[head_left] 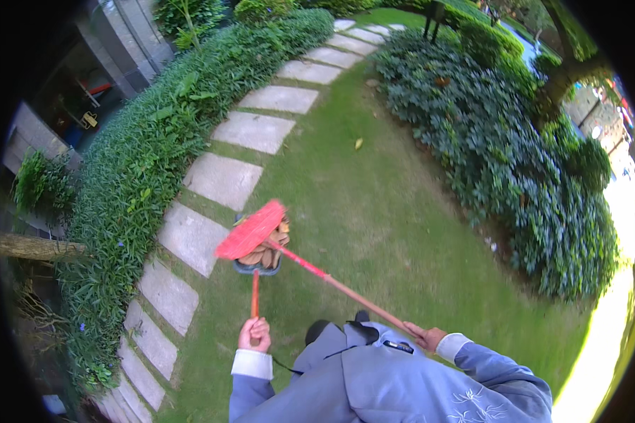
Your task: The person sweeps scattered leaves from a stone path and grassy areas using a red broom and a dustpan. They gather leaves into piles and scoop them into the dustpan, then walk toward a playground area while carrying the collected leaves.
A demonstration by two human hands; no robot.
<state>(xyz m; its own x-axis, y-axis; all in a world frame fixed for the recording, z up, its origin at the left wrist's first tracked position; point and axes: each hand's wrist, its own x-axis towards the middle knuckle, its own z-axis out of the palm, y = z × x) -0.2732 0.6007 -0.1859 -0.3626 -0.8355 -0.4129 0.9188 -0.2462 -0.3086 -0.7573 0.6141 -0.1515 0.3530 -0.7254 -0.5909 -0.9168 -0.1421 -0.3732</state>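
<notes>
My left hand (255,335) is closed round the orange handle of a dustpan (247,268), whose dark rim shows below a heap of dry brown leaves (259,255). Across the top of that heap lies the red bristle head of a broom (252,230), hiding part of the pan. The broom's long reddish stick slants down to the right, and my right hand (426,338) grips its upper end beside my jacket. Both tools are over the grass, close to the stepping stones. Whether the bristles press on the leaves I cannot tell.
Pale stepping stones (225,180) curve along the left, bordered by a leafy green hedge (137,158). Dense dark shrubs (480,134) stand on the right, with a tree trunk (564,81) behind. A single yellow leaf (358,144) lies on the lawn (360,204) ahead.
</notes>
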